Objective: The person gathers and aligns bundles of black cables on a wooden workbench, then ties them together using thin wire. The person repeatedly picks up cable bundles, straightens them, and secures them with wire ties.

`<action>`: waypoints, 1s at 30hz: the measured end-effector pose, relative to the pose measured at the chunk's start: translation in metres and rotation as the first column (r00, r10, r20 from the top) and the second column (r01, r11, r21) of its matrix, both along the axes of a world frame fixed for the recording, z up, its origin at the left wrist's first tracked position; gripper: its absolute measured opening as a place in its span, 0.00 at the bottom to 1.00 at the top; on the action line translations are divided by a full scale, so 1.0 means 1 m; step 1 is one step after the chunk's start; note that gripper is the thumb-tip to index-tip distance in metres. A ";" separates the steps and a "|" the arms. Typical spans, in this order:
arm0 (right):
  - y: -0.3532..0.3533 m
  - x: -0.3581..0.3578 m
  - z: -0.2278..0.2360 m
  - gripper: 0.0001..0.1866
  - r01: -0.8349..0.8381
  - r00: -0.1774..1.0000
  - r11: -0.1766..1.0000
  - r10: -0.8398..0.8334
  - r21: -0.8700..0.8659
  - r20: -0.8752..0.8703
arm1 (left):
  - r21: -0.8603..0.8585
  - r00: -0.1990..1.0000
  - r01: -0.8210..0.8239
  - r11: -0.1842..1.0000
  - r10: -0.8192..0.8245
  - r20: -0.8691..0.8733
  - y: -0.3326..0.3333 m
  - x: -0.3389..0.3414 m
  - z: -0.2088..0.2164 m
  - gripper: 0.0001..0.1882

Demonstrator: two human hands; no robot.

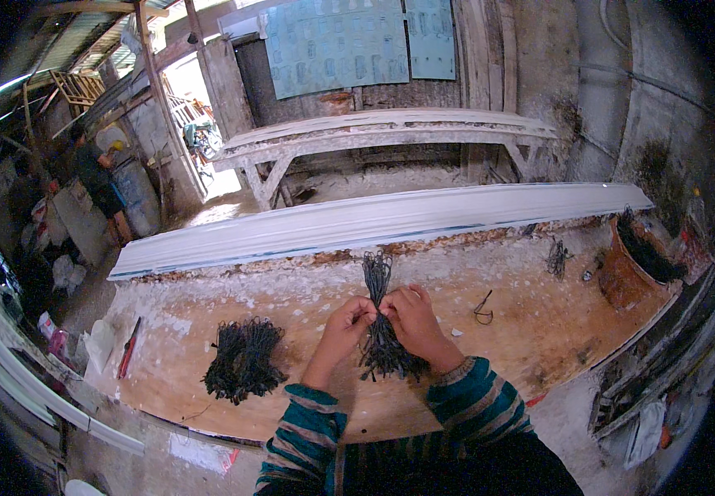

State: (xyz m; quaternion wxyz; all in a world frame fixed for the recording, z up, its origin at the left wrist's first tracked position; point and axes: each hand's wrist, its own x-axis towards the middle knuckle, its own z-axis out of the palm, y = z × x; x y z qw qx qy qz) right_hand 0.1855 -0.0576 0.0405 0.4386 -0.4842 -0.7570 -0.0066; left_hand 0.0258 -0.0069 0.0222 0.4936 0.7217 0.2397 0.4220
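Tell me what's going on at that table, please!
Someone in striped sleeves is pinching the middle of a bundle of dark looped strands between the left hand and the right hand. On the wooden table, a dark pile lies to the left, with a red tool farther left. A brown bucket on the right holds more dark stuff.

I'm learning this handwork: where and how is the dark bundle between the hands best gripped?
Probably grip the dark bundle at its narrow waist, coming from left and right as the left hand and right hand do; it is slimmest there, with loops above and strands fanning out below.
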 end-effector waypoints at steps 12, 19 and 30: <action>0.017 0.007 -0.025 0.05 -0.237 0.780 0.961 0.100 -0.143 -0.618 | -0.052 0.989 0.064 0.997 -0.057 0.134 0.003 0.007 -0.008 0.04; -0.002 0.005 0.014 0.05 -0.160 0.902 0.986 0.169 0.055 -0.397 | -0.108 0.992 0.051 0.993 -0.037 0.124 -0.004 0.004 0.003 0.03; 0.002 0.011 0.004 0.05 -0.032 0.992 0.990 0.048 0.134 -0.118 | -0.065 0.984 0.116 0.991 -0.106 0.142 0.002 0.009 -0.008 0.06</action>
